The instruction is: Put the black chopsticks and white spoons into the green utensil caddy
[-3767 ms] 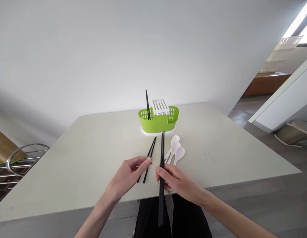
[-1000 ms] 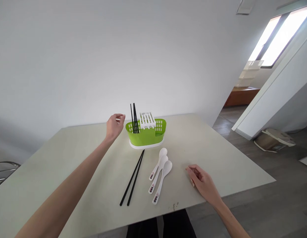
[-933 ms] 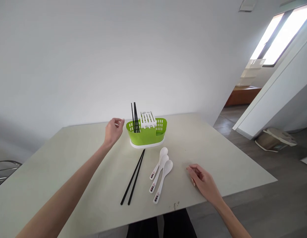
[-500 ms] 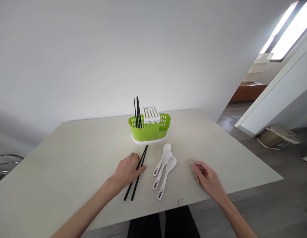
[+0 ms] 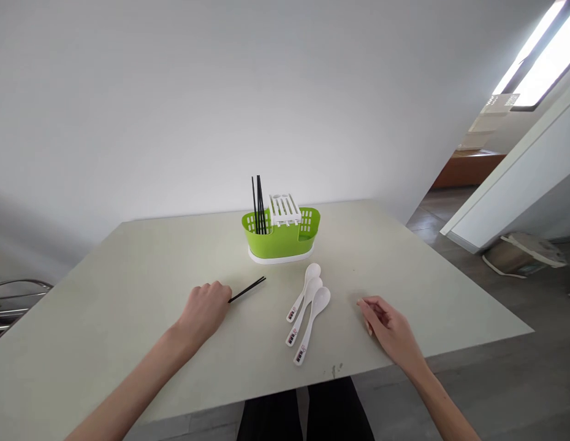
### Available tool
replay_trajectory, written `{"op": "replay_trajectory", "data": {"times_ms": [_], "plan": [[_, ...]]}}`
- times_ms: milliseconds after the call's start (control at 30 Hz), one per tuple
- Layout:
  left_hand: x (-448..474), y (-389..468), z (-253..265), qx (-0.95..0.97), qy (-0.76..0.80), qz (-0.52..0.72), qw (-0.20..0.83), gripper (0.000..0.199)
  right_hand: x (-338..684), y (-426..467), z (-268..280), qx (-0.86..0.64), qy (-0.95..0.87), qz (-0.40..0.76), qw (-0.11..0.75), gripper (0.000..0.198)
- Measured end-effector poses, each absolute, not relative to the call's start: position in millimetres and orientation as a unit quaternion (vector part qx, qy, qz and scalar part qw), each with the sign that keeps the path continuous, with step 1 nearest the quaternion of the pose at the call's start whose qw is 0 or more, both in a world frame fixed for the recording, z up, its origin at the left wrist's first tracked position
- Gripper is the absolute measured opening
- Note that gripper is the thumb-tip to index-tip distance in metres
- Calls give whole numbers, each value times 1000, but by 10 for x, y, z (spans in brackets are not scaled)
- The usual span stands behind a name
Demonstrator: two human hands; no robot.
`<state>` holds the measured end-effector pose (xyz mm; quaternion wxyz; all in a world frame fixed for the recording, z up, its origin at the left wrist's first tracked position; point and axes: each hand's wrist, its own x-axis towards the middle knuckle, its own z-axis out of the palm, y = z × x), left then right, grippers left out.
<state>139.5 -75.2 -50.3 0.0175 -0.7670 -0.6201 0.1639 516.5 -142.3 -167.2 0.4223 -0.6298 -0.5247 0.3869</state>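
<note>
My left hand (image 5: pixel 206 309) is closed around a pair of black chopsticks (image 5: pixel 248 289) just above the table's left-middle part. Their thin ends point up and to the right; the rest is hidden by the hand. To their right, three white spoons (image 5: pixel 307 312) lie side by side, partly overlapping, with dark and red marks on their handles. My right hand (image 5: pixel 388 327) rests at the table's front right, fingers loosely curled and apart, holding nothing. Behind the spoons stands a green cutlery basket (image 5: pixel 280 244) with a white slotted rack (image 5: pixel 285 209) on top. Several black chopsticks (image 5: pixel 260 208) stand upright in its left compartment.
The pale table (image 5: pixel 174 245) meets a white wall (image 5: pixel 220 110) behind the basket. Its near edge runs in front of my legs (image 5: pixel 335 407). At far left is a metal chair frame (image 5: pixel 18 300); a round container (image 5: pixel 519 254) stands on the floor at right.
My left hand has closed on the two chopsticks and moved left with them, turning them to a flatter slant. The right hand keeps its pose. The camera view has shifted slightly.
</note>
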Motion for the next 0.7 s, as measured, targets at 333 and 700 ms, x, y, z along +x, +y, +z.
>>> {"op": "replay_trajectory", "data": {"times_ms": [333,700], "plan": [[1432,-989,-118,-653,-553,-294,-426,34,5021,-1497,-1568,-601,-539,405,430,48],[1895,-1138,-501,-466,-497,-448,-579,37,4013,-1785,-852,-333,-536,690,356,62]]}}
